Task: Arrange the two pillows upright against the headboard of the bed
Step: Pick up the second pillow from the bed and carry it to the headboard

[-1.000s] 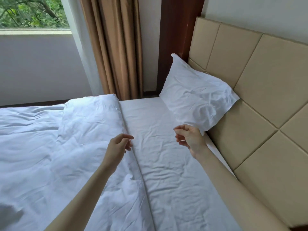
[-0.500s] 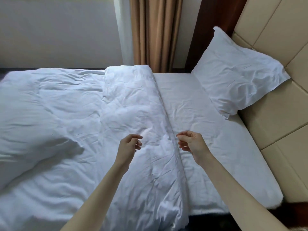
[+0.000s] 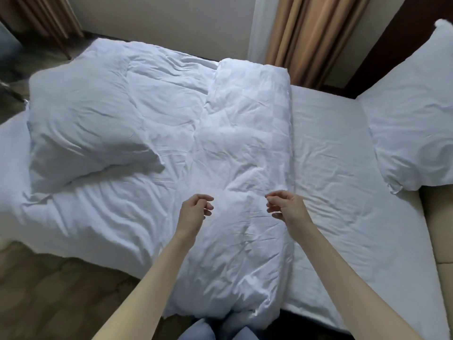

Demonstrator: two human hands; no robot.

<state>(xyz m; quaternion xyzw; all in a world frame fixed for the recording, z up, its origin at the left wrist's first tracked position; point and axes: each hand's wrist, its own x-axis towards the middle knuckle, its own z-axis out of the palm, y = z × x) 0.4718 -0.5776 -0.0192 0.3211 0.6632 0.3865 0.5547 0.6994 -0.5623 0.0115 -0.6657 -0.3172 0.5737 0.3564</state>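
One white pillow (image 3: 411, 123) leans upright against the beige headboard (image 3: 438, 246) at the right edge. A second white pillow (image 3: 83, 126) lies flat on the duvet at the left, far from the headboard. My left hand (image 3: 195, 212) and my right hand (image 3: 285, 207) hover side by side over the folded-back edge of the white duvet (image 3: 245, 153). Both hold nothing, and their fingers are loosely curled and apart. Neither hand touches a pillow.
Bare white sheet (image 3: 343, 192) lies between the duvet fold and the headboard. Tan curtains (image 3: 311, 38) hang behind the bed's far side. Wooden floor (image 3: 49, 290) shows at the lower left, and my legs (image 3: 220, 327) stand against the near bed edge.
The view has swung left and down, away from the headboard. The second pillow at the left has come into sight. Both hands stayed empty and moved from beside the upright pillow to over the duvet.
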